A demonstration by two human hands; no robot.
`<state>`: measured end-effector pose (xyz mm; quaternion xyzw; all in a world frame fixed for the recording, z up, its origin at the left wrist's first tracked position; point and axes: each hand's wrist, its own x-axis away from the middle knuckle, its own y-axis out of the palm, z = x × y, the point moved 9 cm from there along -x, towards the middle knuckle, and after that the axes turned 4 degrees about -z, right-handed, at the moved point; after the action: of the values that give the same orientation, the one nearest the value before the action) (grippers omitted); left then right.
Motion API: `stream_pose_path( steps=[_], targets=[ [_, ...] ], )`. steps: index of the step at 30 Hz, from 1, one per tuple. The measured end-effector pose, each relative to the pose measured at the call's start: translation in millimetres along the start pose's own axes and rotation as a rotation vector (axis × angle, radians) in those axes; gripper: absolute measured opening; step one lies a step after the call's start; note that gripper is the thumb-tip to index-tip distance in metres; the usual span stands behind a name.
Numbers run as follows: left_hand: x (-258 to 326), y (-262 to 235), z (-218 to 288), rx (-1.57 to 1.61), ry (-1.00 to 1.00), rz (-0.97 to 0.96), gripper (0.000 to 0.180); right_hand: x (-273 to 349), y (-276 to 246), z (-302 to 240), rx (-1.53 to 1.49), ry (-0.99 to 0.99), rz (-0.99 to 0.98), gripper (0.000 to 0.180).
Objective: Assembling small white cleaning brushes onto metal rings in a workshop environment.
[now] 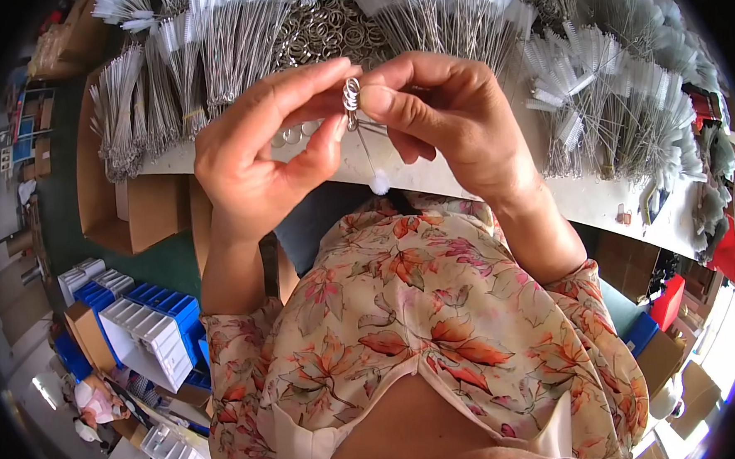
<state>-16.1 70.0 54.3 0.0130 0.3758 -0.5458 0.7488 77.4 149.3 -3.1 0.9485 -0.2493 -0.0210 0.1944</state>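
Both of my hands are raised together over the near edge of a white table [465,189]. Between their fingertips is a small bunch of shiny metal rings [350,96]. My left hand [255,148] holds the bunch from the left, index finger at its top and thumb at its lower end. From the right, my right hand [440,101] pinches it with thumb and index finger, its other fingers curled. Below the rings hangs a thin wire brush [370,154] with a white tuft at its lower end. Other wires show under my right thumb, partly hidden.
A heap of metal rings [324,36] lies behind my hands. Bundles of wire brushes with white bristles [237,45] stand at left, and more brushes [601,92] pile at right. Lower left are a cardboard box [159,211] and blue and white plastic bins [149,341].
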Motion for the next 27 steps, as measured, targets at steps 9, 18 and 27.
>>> stream_pose_path(
  steps=[9, 18, 27],
  targets=[
    [-9.9, 5.8, -10.3, 0.189, -0.223, -0.202, 0.026, 4.5, 3.2, 5.5, 0.151, 0.002, -0.102, 0.012],
    [26.3, 24.1, -37.3, 0.852, -0.646, -0.075, 0.019, 22.3, 7.8, 10.0, 0.014, -0.030, -0.105, 0.017],
    [37.9, 13.1, 5.9, 0.092, -0.536, -0.201, 0.017, 33.2, 16.4, 11.8, 0.055, -0.077, -0.170, 0.014]
  ],
)
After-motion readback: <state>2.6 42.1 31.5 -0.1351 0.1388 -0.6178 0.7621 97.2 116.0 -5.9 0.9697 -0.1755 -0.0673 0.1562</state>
